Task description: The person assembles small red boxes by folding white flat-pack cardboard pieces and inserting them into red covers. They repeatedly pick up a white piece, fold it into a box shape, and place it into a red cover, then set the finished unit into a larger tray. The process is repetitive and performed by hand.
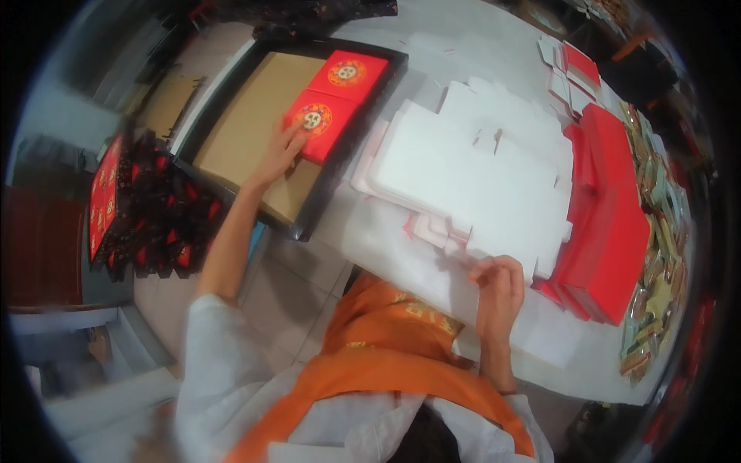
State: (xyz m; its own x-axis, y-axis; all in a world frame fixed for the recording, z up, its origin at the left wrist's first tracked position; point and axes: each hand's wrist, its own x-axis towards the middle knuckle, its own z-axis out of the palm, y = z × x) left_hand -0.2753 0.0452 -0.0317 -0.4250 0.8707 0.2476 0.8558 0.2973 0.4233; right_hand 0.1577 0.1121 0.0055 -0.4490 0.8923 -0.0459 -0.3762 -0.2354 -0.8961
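My left hand (280,157) lies with its fingers stretched out on the left edge of a square red box (320,137) with a round orange emblem. A second red box of the same kind (359,73) sits right behind it. Both stand along the right side of a large shallow black tray (333,179) with a tan bottom (251,112). My right hand (498,287) is above the near edge of the table, fingers bent inward. Whether anything is between them is hidden. Just beyond it lies a stack of flat white carton blanks (471,174).
Long red cartons (617,224) stand right of the blanks, and a heap of small wrapped packets (656,285) lines the table's right edge. More blanks (571,73) lie at the far right. Black-and-red boxes (154,208) are stacked left of the tray.
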